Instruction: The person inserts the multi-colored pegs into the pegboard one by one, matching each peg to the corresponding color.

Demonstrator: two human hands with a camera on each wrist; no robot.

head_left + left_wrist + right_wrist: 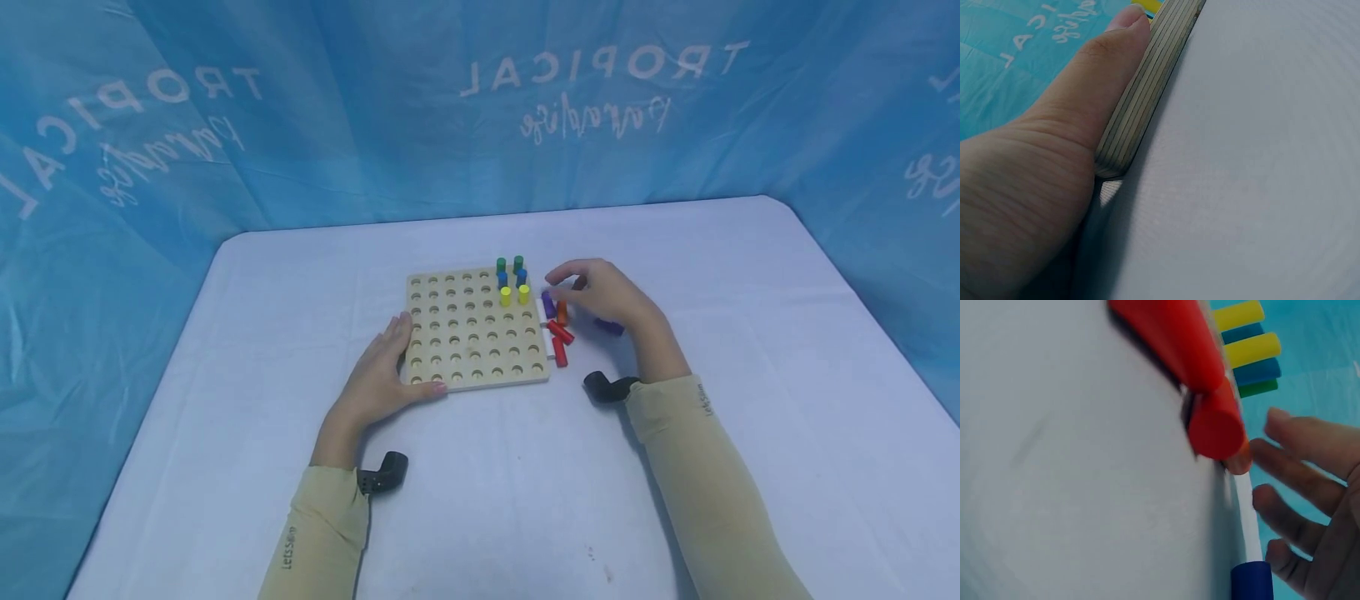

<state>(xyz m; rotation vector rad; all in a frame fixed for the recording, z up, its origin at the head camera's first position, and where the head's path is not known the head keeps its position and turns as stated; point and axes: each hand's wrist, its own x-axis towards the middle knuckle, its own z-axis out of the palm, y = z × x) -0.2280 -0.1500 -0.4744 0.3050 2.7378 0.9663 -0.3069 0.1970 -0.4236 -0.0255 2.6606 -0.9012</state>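
A square wooden pegboard [471, 353] with rows of holes lies on the table. Green pegs [518, 263], blue pegs [522, 277] and yellow pegs [506, 297], two of each, stand upright in its far right corner. My left hand [375, 375] rests at the near left corner, fingers along the left side and straight thumb [1094, 75] against the near edge. Just right of the board, my right hand [606, 292] hovers over a purple peg [549, 305], its fingers [1297, 519] loosely bent with nothing visible between them.
Loose beside the board's right edge lie an orange peg [562, 313], red pegs [560, 353] and white pegs [550, 343]. Another purple peg [610, 327] lies under the right wrist. A white cloth [480, 492] covers the table, and a blue printed curtain [420, 150] hangs behind.
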